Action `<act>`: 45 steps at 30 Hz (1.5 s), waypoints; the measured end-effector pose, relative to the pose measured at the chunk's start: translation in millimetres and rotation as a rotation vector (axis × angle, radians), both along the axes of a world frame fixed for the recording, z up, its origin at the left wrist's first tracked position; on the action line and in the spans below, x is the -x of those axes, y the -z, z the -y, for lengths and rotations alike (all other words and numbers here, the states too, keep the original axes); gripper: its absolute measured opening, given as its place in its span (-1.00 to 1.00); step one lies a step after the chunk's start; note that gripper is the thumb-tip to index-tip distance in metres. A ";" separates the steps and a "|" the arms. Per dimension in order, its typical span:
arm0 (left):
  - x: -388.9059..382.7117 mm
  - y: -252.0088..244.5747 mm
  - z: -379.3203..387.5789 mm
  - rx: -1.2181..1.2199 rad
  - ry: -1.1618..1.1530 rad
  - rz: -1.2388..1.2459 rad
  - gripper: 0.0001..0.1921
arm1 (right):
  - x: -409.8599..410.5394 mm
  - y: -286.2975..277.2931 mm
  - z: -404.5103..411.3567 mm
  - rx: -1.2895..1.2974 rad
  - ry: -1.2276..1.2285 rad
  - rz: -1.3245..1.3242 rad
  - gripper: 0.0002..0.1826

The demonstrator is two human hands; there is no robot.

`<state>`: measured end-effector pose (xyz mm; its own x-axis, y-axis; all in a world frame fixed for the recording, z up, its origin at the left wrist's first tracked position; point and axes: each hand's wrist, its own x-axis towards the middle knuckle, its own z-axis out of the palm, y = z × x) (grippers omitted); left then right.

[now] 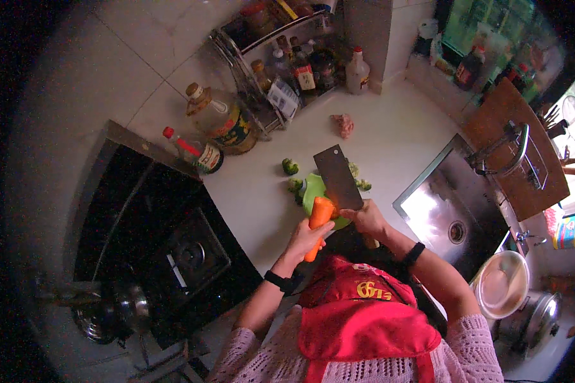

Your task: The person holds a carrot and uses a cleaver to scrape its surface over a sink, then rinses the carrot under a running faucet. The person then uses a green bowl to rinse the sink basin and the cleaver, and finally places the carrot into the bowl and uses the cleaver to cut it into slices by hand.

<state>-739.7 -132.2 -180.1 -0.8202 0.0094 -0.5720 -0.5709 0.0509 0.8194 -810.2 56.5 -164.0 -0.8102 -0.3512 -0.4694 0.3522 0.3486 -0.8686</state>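
Observation:
My left hand [308, 239] grips a peeled carrot [320, 213] whose cut upper end points away from me. In my right hand [367, 219] is a cleaver [337, 174], its broad dark blade tilted up and its wooden handle below the fist. Beneath the carrot and blade sits a light green bowl [311, 189], partly hidden by them. An orange piece, perhaps cut carrot [335, 209], shows between carrot and cleaver. Around the bowl lie several broccoli florets [290, 166] on the white countertop [249, 206]. Farther back rests a pinkish lump, apparently raw meat [345, 125].
To the right is a steel sink [431, 206] with a faucet [522, 148]. A black gas stove [172, 239] is at left. A large oil jug [225, 119], a sauce bottle [196, 151] and a condiment rack [278, 72] line the back. A pale basin [502, 285] stands at lower right.

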 end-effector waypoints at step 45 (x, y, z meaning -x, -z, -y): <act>-13.3 -3.9 -0.4 -0.181 -0.045 -0.035 -0.62 | -9.0 -6.4 3.2 0.072 0.066 -0.057 -0.83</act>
